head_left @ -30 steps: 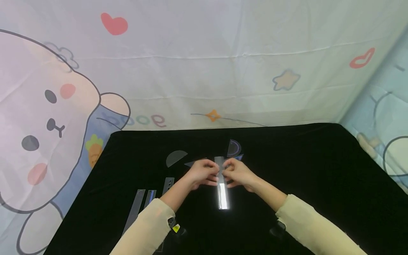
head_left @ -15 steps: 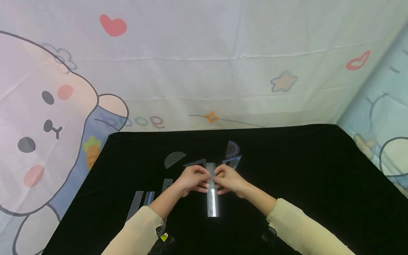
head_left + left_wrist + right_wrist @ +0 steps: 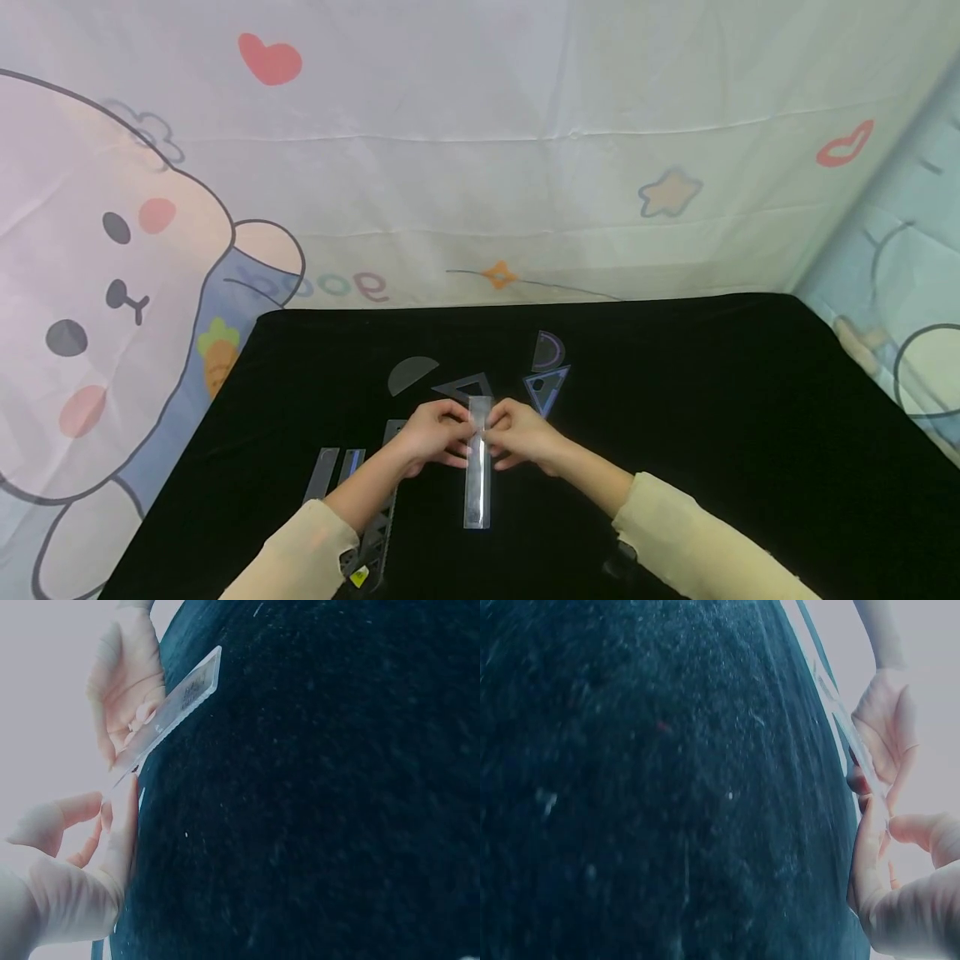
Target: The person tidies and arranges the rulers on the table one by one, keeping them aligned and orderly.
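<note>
A clear straight ruler stands lengthwise between both hands in the head view, its near end pointing at the person. My left hand pinches its left edge between thumb and fingers. On the opposite edge, my right hand pinches it the same way. The left wrist view shows the ruler tilted over the black cloth, with printed marks near one end. In the right wrist view the ruler appears nearly edge-on. Fingers cover part of its upper half.
Beyond the hands lie a grey set square, a blue-edged set square, a protractor and a grey half-disc. Several rulers, including a grey ruler and a blue-striped ruler, lie left on the black cloth.
Both hands have carried the ruler left and nearer the person, still gripping its two edges. The set squares behind are now less covered by the hands.
</note>
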Tool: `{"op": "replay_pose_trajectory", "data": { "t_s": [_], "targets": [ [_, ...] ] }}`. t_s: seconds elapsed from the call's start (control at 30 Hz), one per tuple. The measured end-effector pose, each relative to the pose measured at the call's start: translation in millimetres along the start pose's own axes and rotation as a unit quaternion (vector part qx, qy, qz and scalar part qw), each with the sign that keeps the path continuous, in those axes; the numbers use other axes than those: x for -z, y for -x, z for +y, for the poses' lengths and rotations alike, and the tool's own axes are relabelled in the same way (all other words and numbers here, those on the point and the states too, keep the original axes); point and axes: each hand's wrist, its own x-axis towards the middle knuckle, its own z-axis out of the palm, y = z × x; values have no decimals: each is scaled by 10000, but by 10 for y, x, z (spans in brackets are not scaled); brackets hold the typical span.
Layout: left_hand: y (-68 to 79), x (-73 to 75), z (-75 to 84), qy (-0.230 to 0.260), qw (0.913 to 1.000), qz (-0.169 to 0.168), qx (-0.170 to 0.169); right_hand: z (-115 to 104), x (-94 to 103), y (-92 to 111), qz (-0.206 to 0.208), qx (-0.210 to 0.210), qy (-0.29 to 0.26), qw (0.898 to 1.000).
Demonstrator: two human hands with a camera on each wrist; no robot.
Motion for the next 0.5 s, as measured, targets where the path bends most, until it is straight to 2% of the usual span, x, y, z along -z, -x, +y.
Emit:
{"op": "replay_pose_trajectory", "data": {
  "t_s": [0.17, 0.5],
  "targets": [
    [58, 62, -34, -129, 9999, 52, 98, -14, -84, -12, -116, -47, 100, 9999],
    [207, 144, -139, -238, 9995, 155, -103, -22, -237, -20, -192, -29, 402, 9990]
  ]
}}
